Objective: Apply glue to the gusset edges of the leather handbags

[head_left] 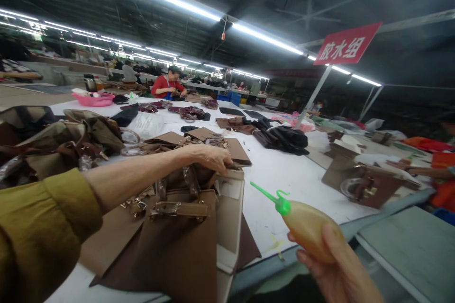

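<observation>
My left hand [213,157] reaches over a brown handbag [177,241], its fingers closed at the top edge of the bag's open side, where a pale inner panel [229,213] shows. What exactly the fingertips pinch is too small to tell. The bag has handles in clear plastic wrap and a strap with metal fittings. In my right hand [330,251] is a squeeze bottle [313,227] of amber liquid with a green nozzle, which points up and left, apart from the bag.
More brown bags [81,137] are heaped at the left. Dark folded material [280,135] lies on the white table [263,165]. Another bag [366,184] sits at the right. A person in red [168,85] works across the table, near a pink basket [93,99].
</observation>
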`<state>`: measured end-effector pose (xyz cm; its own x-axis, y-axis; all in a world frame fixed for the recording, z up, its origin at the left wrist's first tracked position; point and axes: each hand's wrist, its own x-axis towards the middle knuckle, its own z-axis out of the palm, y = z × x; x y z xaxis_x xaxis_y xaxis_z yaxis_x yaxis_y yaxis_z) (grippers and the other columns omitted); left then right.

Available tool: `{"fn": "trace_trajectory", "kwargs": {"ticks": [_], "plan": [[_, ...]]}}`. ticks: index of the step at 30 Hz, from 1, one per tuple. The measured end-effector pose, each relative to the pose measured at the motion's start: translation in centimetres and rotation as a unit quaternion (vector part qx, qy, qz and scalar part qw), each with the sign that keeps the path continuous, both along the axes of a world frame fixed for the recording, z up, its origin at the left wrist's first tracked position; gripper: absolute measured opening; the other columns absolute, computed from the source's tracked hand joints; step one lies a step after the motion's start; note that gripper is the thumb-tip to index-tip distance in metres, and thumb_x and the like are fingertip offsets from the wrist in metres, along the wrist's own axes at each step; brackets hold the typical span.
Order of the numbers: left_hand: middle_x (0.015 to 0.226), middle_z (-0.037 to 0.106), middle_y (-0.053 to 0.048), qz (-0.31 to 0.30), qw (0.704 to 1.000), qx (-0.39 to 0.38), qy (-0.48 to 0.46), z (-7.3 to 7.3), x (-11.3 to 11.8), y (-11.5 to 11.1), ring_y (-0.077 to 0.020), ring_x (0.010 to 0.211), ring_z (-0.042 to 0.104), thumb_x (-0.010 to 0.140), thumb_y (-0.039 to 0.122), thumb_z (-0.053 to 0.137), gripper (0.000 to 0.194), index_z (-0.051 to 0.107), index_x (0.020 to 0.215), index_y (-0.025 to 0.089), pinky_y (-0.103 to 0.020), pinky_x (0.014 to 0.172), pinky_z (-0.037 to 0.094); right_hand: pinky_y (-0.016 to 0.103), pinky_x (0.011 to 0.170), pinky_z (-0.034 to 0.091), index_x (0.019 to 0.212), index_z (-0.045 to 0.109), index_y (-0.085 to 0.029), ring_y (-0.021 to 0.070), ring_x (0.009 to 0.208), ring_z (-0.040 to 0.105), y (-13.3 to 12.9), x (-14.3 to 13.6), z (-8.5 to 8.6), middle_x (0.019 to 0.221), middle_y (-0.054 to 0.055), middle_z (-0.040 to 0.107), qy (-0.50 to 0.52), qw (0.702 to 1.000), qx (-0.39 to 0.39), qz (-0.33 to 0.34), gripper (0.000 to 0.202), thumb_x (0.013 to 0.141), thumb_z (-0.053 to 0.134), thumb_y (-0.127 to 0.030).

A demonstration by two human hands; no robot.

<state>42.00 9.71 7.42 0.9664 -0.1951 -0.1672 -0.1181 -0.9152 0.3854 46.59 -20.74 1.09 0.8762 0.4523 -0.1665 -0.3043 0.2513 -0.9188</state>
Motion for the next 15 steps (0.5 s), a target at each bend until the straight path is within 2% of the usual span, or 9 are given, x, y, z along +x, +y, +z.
{"fn": "trace_trajectory", "kwargs": {"ticks": [3, 6, 9, 12, 15], "plan": [[0.053, 0.041, 0.005, -0.023, 0.998, -0.009, 0.053, -1.4, 1.0, -0.7, -0.0093, 0.052, 0.037, 0.067, 0.017, 0.056, 0.006, 0.054, 0.062, 0.014, -0.023, 0.047, 0.025, 0.025, 0.055, 0.055, 0.12, 0.05, -0.023, 0.023, 0.078, 0.064, -1.4, 1.4, -0.5, 0.102, 0.007, 0.066, -0.119, 0.989, -0.069, -0.06, 0.075, 0.055, 0.082, -0.044], [0.05, 0.04, 0.006, -0.04, 0.995, -0.024, 0.093, -2.8, 2.0, -1.3, -0.0089, 0.05, 0.036, 0.067, 0.015, 0.058, 0.005, 0.057, 0.062, 0.014, -0.021, 0.045, 0.026, 0.027, 0.067, 0.055, 0.117, 0.052, -0.022, 0.0267, 0.091, 0.062, -2.3, 2.1, -1.2, 0.109, 0.008, 0.064, -0.216, 0.963, -0.153, -0.055, 0.068, 0.059, 0.077, -0.048], [0.049, 0.044, 0.006, -0.055, 0.99, -0.039, 0.124, -4.1, 2.8, -1.7, -0.0087, 0.049, 0.037, 0.066, 0.013, 0.06, 0.002, 0.06, 0.064, 0.013, -0.021, 0.044, 0.028, 0.028, 0.077, 0.052, 0.115, 0.054, -0.023, 0.0274, 0.1, 0.06, -2.5, 2.2, -1.7, 0.115, 0.007, 0.063, -0.324, 0.921, -0.209, -0.051, 0.059, 0.065, 0.074, -0.047], [0.047, 0.045, 0.006, -0.06, 0.986, -0.047, 0.149, -5.2, 3.6, -1.8, -0.009, 0.047, 0.036, 0.066, 0.018, 0.064, 0.006, 0.061, 0.063, 0.013, -0.021, 0.042, 0.029, 0.027, 0.077, 0.052, 0.116, 0.055, -0.024, 0.0264, 0.099, 0.06, -2.2, 2.3, -2.2, 0.115, 0.006, 0.063, -0.405, 0.881, -0.24, -0.052, 0.056, 0.067, 0.071, -0.045], [0.047, 0.045, 0.005, -0.056, 0.982, -0.049, 0.173, -6.1, 4.1, -1.5, -0.0094, 0.046, 0.037, 0.064, 0.029, 0.07, 0.019, 0.06, 0.06, 0.014, -0.021, 0.041, 0.029, 0.025, 0.073, 0.052, 0.116, 0.054, -0.025, 0.0239, 0.093, 0.061, -1.9, 2.6, -2.9, 0.108, 0.003, 0.065, -0.44, 0.858, -0.262, -0.049, 0.051, 0.07, 0.069, -0.043]]}}
